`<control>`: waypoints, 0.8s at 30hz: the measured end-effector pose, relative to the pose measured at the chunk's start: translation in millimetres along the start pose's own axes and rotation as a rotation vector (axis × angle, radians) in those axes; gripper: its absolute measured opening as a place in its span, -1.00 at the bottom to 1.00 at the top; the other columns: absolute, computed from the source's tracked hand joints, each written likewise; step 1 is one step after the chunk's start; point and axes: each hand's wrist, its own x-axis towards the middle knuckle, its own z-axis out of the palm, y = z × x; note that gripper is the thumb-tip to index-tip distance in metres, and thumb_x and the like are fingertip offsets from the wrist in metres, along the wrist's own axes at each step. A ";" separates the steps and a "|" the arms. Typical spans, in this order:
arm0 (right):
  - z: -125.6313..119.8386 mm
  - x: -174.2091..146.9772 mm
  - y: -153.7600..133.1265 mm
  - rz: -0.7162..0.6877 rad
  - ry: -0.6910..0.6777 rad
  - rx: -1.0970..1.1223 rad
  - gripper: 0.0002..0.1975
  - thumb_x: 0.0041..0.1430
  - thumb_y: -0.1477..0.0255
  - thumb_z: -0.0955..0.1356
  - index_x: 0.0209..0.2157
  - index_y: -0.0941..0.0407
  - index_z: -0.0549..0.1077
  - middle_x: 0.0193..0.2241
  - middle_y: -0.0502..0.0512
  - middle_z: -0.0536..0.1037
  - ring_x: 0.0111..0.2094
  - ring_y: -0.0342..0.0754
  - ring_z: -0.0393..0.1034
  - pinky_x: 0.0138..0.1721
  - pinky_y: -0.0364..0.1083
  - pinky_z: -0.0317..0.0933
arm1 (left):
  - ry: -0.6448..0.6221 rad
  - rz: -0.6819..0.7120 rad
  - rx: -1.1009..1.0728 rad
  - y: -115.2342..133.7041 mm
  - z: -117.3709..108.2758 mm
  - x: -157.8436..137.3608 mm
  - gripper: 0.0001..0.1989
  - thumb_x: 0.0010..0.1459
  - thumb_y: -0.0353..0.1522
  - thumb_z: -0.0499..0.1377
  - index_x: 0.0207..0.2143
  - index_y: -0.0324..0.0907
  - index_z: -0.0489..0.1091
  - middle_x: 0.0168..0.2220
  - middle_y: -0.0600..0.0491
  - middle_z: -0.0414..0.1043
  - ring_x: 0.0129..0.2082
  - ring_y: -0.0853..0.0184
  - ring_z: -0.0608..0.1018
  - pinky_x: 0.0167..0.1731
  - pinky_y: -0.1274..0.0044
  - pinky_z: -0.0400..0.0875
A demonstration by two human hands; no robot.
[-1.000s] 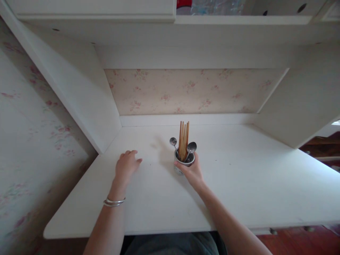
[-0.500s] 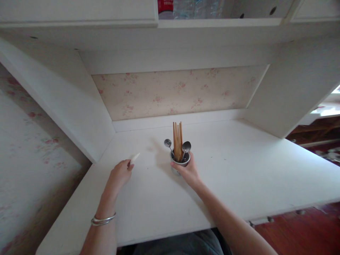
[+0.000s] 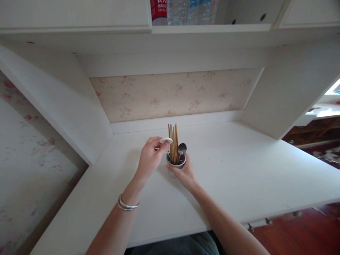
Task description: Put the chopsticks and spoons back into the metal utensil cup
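Observation:
A utensil holder (image 3: 176,165) stands on the white desk with several wooden chopsticks (image 3: 173,143) upright in it. My right hand (image 3: 183,172) wraps round its near and right side. A metal spoon (image 3: 182,148) leans out at the right of the chopsticks. Pinched in my left hand (image 3: 152,154) is a white spoon (image 3: 166,140), its curved end up, at the left rim of the holder. The part of it below my fingers is partly hidden, so I cannot tell whether it reaches inside. The smaller metal spoon at the left is covered by my left hand.
The white desk (image 3: 239,170) has side panels left and right and a low ledge at the back. Overhead, a shelf (image 3: 212,29) carries clear plastic bottles (image 3: 177,12) and a red package (image 3: 159,9). Drawer knobs (image 3: 268,221) stick out below the front edge.
My left hand has moved right with the white spoon, from over the desk to the holder, and the spoon is now turned more upright. My right hand keeps its hold on the holder.

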 end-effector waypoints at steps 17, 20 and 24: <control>1.4 -1.4 -9.8 0.025 -0.034 0.131 -0.41 -0.16 0.38 0.54 -0.06 0.07 0.33 -0.20 0.07 0.55 -0.21 0.02 0.45 -0.17 -0.03 0.33 | -0.025 -0.063 0.187 -50.1 40.7 -25.0 -0.73 0.17 -0.21 0.17 -0.15 -0.11 0.55 -0.21 -0.03 0.27 -0.14 0.26 0.39 0.03 0.39 0.29; 2.9 -3.2 -12.1 0.030 -0.038 0.130 -0.39 -0.17 0.35 0.55 -0.05 0.06 0.32 -0.20 0.06 0.55 -0.22 0.00 0.44 -0.18 -0.05 0.34 | -0.021 -0.090 0.137 -50.8 40.3 -26.8 -0.74 0.16 -0.22 0.18 -0.16 -0.12 0.54 -0.20 -0.03 0.28 -0.24 0.30 0.40 -0.09 0.44 0.34; -0.3 -0.9 -8.2 0.036 -0.044 0.139 -0.33 -0.16 0.31 0.55 0.00 0.07 0.30 -0.15 0.10 0.55 -0.17 0.03 0.45 -0.11 0.00 0.34 | 0.004 -0.133 0.019 -52.1 32.0 -29.9 -0.70 0.14 -0.19 0.18 -0.14 -0.13 0.50 -0.25 0.02 0.32 -0.38 0.38 0.36 -0.28 0.52 0.32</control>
